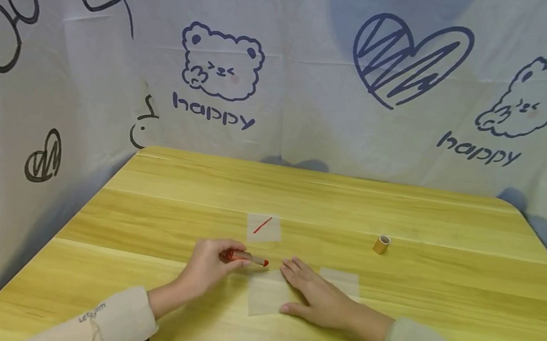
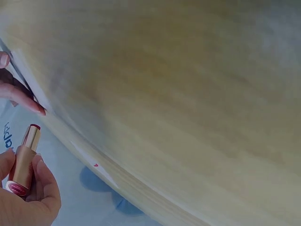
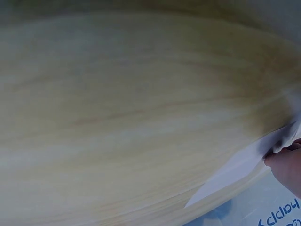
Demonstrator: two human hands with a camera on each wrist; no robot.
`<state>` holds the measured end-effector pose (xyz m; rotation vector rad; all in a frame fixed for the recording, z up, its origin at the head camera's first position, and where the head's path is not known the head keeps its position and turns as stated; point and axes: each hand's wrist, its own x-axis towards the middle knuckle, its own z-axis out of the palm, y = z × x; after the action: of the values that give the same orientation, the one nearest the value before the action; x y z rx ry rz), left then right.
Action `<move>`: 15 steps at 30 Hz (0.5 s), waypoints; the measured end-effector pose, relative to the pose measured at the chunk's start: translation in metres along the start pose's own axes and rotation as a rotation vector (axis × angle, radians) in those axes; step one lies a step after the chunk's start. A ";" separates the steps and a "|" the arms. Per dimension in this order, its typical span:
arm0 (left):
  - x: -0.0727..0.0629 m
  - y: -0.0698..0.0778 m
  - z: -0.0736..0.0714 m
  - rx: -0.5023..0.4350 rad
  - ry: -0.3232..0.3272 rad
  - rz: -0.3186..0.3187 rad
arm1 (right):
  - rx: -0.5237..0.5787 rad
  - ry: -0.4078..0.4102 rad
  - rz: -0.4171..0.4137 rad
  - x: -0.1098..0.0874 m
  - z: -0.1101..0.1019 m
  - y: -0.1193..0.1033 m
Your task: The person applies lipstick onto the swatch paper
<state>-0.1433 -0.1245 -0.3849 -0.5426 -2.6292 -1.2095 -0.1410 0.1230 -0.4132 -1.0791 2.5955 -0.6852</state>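
My left hand (image 1: 208,266) pinches an uncapped lipstick (image 1: 246,257) between thumb and fingers. Its red tip points right, close to the upper edge of a small white paper (image 1: 267,295). In the left wrist view, the lipstick (image 2: 23,165) shows a gold tube and a red label on its base. My right hand (image 1: 322,298) lies with fingers extended over the right side of that paper. The right wrist view catches its thumb (image 3: 286,170) at the paper (image 3: 235,167).
Farther back lies another white paper (image 1: 272,233) bearing one slanted red stroke. A third white sheet (image 1: 344,282) is partly hidden behind my right hand. The gold lipstick cap (image 1: 382,245) stands at the right. A cloth with drawings (image 1: 299,112) hangs behind the wooden table (image 1: 448,222).
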 end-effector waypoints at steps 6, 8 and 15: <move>-0.003 0.001 0.003 -0.020 -0.007 0.012 | 0.001 0.002 0.007 0.000 0.001 0.000; -0.004 0.002 0.004 -0.022 -0.011 0.013 | 0.002 0.003 0.005 0.000 0.001 0.000; -0.007 0.003 0.008 -0.024 -0.029 0.019 | -0.009 0.004 -0.006 -0.001 0.001 0.001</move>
<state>-0.1362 -0.1183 -0.3898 -0.5924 -2.6298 -1.2380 -0.1406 0.1235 -0.4147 -1.0894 2.6024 -0.6789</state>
